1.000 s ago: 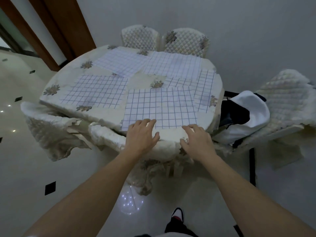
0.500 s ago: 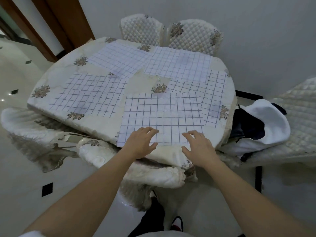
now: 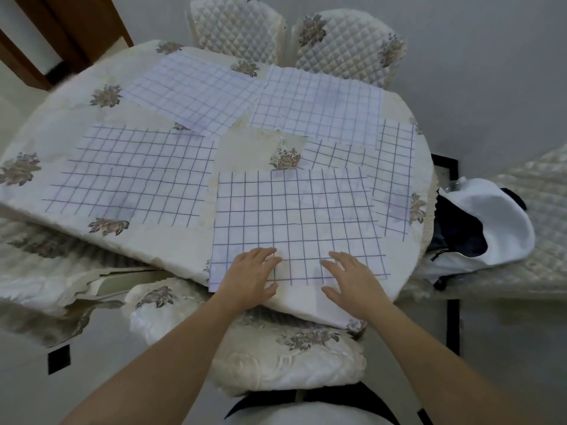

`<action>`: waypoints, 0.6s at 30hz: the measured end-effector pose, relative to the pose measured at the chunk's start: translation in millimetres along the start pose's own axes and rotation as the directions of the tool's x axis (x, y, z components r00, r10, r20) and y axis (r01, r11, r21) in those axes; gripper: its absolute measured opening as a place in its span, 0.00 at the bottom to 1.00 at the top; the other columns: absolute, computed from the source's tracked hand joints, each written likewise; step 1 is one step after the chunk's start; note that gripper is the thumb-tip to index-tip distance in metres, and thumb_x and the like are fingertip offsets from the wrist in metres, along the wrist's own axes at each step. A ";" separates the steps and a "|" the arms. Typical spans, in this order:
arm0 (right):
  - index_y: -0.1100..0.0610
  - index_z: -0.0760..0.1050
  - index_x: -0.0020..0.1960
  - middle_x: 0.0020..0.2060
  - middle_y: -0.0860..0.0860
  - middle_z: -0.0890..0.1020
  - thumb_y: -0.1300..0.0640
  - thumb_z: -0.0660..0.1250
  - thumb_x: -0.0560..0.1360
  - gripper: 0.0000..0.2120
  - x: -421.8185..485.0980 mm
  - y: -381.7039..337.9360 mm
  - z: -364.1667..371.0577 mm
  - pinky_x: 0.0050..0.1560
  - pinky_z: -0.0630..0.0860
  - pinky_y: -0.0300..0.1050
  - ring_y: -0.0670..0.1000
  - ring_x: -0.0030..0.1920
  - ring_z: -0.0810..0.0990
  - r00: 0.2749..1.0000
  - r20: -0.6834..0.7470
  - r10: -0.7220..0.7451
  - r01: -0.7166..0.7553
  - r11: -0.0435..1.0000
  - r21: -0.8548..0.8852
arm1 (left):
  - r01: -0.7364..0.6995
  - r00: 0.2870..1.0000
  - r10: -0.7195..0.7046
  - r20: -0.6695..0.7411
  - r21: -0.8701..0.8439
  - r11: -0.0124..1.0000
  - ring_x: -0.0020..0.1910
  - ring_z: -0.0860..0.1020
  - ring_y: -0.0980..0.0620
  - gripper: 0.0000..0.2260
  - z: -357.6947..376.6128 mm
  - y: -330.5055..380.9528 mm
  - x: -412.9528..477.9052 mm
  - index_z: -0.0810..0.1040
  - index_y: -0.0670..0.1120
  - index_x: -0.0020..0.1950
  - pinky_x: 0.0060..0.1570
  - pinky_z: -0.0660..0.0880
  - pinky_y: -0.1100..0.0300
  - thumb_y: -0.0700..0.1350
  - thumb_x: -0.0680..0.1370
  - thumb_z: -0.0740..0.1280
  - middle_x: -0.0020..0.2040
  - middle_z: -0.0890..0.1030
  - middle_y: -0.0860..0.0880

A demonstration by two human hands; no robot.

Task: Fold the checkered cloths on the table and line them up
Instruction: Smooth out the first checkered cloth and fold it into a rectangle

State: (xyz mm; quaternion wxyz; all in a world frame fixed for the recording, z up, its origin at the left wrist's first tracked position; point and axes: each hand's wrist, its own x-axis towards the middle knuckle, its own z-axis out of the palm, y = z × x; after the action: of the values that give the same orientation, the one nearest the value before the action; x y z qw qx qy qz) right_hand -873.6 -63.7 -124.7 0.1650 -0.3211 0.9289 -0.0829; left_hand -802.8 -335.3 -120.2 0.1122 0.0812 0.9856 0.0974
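Observation:
Several white cloths with a blue check lie flat and unfolded on the round table (image 3: pixel 61 118). The nearest cloth (image 3: pixel 294 216) lies at the table's front edge. My left hand (image 3: pixel 250 279) rests flat on its near left part, fingers straight. On its near right part lies my right hand (image 3: pixel 349 282), fingers spread. Another cloth (image 3: pixel 132 176) lies to the left, one (image 3: pixel 193 90) at the back left, one (image 3: pixel 319 105) at the back, and one (image 3: pixel 392 176) at the right, partly under the nearest cloth.
The table wears a cream floral cover. Two quilted chairs (image 3: pixel 343 47) stand behind it, a padded chair (image 3: pixel 276 360) right below my arms, and one at the right holds a white and dark garment (image 3: pixel 491 225). A brown door frame (image 3: pixel 61 35) is at the far left.
I have come closer to the table. Both hands moved forward from the table's edge onto the near part of the nearest cloth.

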 end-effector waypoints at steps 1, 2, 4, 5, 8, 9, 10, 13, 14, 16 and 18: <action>0.50 0.65 0.75 0.76 0.52 0.66 0.41 0.63 0.78 0.29 3.0 1.4 3.3 0.71 0.68 0.59 0.57 0.76 0.64 1.000 -0.010 -0.008 0.008 1.000 -0.001 | 0.003 1.000 -0.003 -0.007 0.001 1.000 0.70 0.71 0.45 0.27 3.3 -1.9 1.3 0.73 0.49 0.71 0.66 0.71 0.45 0.57 0.74 0.68 0.73 0.72 0.47; 0.49 0.64 0.76 0.77 0.51 0.64 0.39 0.62 0.78 0.30 5.6 2.5 6.2 0.73 0.66 0.57 0.56 0.77 0.62 1.000 -0.012 -0.011 0.011 1.000 -0.002 | 0.004 1.000 -0.004 -0.012 -0.002 1.000 0.71 0.71 0.45 0.28 6.6 -2.8 2.2 0.73 0.49 0.72 0.66 0.70 0.45 0.56 0.74 0.69 0.74 0.71 0.47; 0.47 0.59 0.78 0.79 0.49 0.60 0.35 0.58 0.78 0.33 10.1 6.0 13.4 0.76 0.60 0.55 0.54 0.79 0.57 1.000 -0.002 -0.016 0.016 1.000 -0.008 | 0.002 1.000 -0.002 -0.018 -0.011 1.000 0.73 0.69 0.45 0.29 13.5 -2.7 4.1 0.71 0.49 0.74 0.70 0.68 0.46 0.56 0.74 0.68 0.76 0.69 0.47; 0.46 0.57 0.79 0.79 0.49 0.59 0.33 0.56 0.77 0.34 13.2 8.4 16.3 0.77 0.58 0.55 0.53 0.79 0.55 1.000 -0.003 -0.022 0.022 1.000 -0.012 | 0.003 1.000 -0.003 -0.021 -0.013 1.000 0.74 0.67 0.46 0.30 17.2 -2.7 5.6 0.69 0.49 0.75 0.71 0.66 0.46 0.57 0.75 0.68 0.77 0.67 0.47; 0.46 0.53 0.80 0.80 0.48 0.56 0.30 0.50 0.76 0.37 19.8 16.6 24.1 0.78 0.54 0.54 0.53 0.80 0.52 0.999 0.006 -0.054 0.054 0.998 -0.025 | 0.020 1.000 -0.020 -0.021 -0.020 1.000 0.77 0.64 0.47 0.33 28.8 -2.3 7.7 0.65 0.48 0.78 0.74 0.63 0.47 0.57 0.76 0.66 0.79 0.64 0.48; 0.45 0.52 0.80 0.80 0.48 0.55 0.29 0.48 0.76 0.37 20.8 18.5 27.0 0.78 0.53 0.54 0.53 0.80 0.52 0.998 0.006 -0.064 0.064 0.997 -0.035 | 0.025 1.000 -0.025 -0.015 -0.021 0.999 0.77 0.63 0.47 0.33 31.8 -2.2 7.7 0.64 0.47 0.79 0.74 0.62 0.48 0.57 0.76 0.66 0.79 0.63 0.48; 0.45 0.51 0.80 0.80 0.47 0.54 0.29 0.47 0.76 0.37 21.3 19.9 29.7 0.78 0.52 0.54 0.53 0.80 0.51 0.997 0.007 -0.071 0.072 0.996 -0.045 | 0.027 1.000 -0.027 -0.009 -0.020 0.999 0.77 0.63 0.48 0.33 34.1 -1.9 7.9 0.64 0.47 0.79 0.74 0.61 0.48 0.58 0.77 0.66 0.79 0.63 0.48; 0.43 0.50 0.80 0.80 0.46 0.53 0.29 0.47 0.76 0.36 22.4 22.6 36.9 0.78 0.54 0.56 0.53 0.80 0.51 0.997 0.007 -0.080 0.080 0.995 -0.061 | 0.042 0.999 -0.042 -0.013 0.008 0.999 0.76 0.65 0.48 0.32 37.1 -1.5 10.0 0.67 0.46 0.77 0.73 0.65 0.47 0.59 0.76 0.63 0.78 0.66 0.48; 0.43 0.52 0.80 0.80 0.46 0.54 0.30 0.48 0.76 0.36 22.7 23.3 38.2 0.78 0.55 0.57 0.53 0.80 0.52 0.997 0.001 -0.082 0.081 0.995 -0.066 | 0.045 0.999 -0.045 -0.012 0.023 0.999 0.74 0.68 0.48 0.31 37.2 -0.4 10.6 0.69 0.46 0.75 0.71 0.67 0.47 0.60 0.76 0.62 0.76 0.68 0.48; 0.44 0.57 0.79 0.79 0.47 0.58 0.30 0.49 0.77 0.35 22.9 24.5 40.7 0.77 0.58 0.57 0.53 0.79 0.55 0.996 -0.014 -0.083 0.082 0.994 -0.072 | 0.043 0.999 -0.043 -0.008 0.047 0.998 0.71 0.72 0.48 0.30 38.7 2.5 9.7 0.74 0.46 0.72 0.67 0.73 0.47 0.60 0.75 0.57 0.74 0.72 0.48; 0.45 0.63 0.77 0.78 0.48 0.63 0.31 0.51 0.77 0.33 23.3 24.8 42.7 0.74 0.63 0.58 0.55 0.78 0.61 0.994 -0.057 -0.091 0.087 0.993 -0.074 | 0.030 0.999 -0.029 -0.022 0.088 0.996 0.70 0.74 0.47 0.30 42.6 5.5 8.2 0.75 0.45 0.71 0.65 0.74 0.47 0.59 0.75 0.55 0.72 0.74 0.47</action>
State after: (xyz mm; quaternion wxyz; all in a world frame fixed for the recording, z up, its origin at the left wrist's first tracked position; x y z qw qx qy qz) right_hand -889.6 -60.9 -176.8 0.1214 -0.3652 0.9206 -0.0666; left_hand -799.9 -321.1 -161.4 0.0999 0.0705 0.9911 0.0529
